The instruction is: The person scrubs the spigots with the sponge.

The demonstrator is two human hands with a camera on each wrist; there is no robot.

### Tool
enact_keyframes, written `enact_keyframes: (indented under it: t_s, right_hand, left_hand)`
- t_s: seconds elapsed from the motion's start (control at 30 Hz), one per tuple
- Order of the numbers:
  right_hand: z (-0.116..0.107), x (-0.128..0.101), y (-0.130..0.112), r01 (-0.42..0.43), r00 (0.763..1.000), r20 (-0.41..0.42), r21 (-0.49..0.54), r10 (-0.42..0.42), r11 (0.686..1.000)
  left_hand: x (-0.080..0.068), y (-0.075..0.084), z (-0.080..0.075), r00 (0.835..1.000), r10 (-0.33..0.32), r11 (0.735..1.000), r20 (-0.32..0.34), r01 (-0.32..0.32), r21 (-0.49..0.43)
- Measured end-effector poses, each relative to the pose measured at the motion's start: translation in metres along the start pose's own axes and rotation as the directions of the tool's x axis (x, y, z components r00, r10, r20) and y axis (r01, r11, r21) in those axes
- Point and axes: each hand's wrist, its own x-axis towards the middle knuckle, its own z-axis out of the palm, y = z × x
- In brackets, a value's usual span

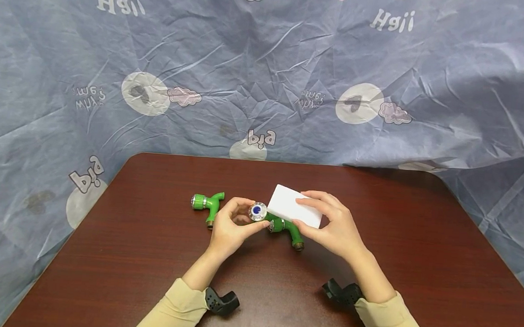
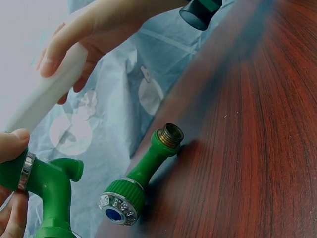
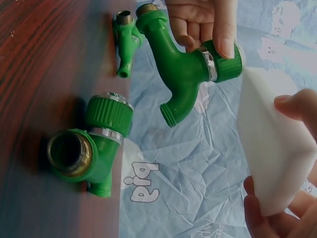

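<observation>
My left hand (image 1: pixel 230 231) pinches a green plastic tap (image 3: pixel 181 67) by its ribbed knob, holding it up over the table. The knob's clear, blue-centred end (image 1: pixel 257 212) faces up toward the head view. In my right hand (image 1: pixel 336 228) is a white sponge block (image 1: pixel 288 205), gripped between thumb and fingers. One corner of the sponge comes right at the knob's end in the right wrist view. Below the hands, a second green tap (image 1: pixel 293 231) with a brass threaded end lies on the table, partly covered by the sponge in the head view.
A third green tap (image 1: pixel 213 208) lies on the dark wooden table (image 1: pixel 148 256), left of my left hand. Behind the table's far edge hangs a blue-grey printed cloth (image 1: pixel 249 82). Black wrist mounts (image 1: pixel 222 302) sit at both sleeve cuffs.
</observation>
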Motion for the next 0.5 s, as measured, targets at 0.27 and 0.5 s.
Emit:
enact_keyframes:
  t_s: [0.27,0.5]
  right_hand:
    - [0.0004,-0.001,-0.002,0.01,0.998,0.07,-0.048,-0.006,0.999]
    - [0.0047,-0.0018,-0.0026,0.022,0.997,0.069,-0.081,-0.017,0.996]
  left_hand:
    - [0.0008,-0.0021,-0.0002,1.0,0.016,1.0,-0.017,-0.016,-0.009]
    - [0.0009,-0.0043,-0.0021,0.999,0.023,0.995,0.049,-0.018,-0.097]
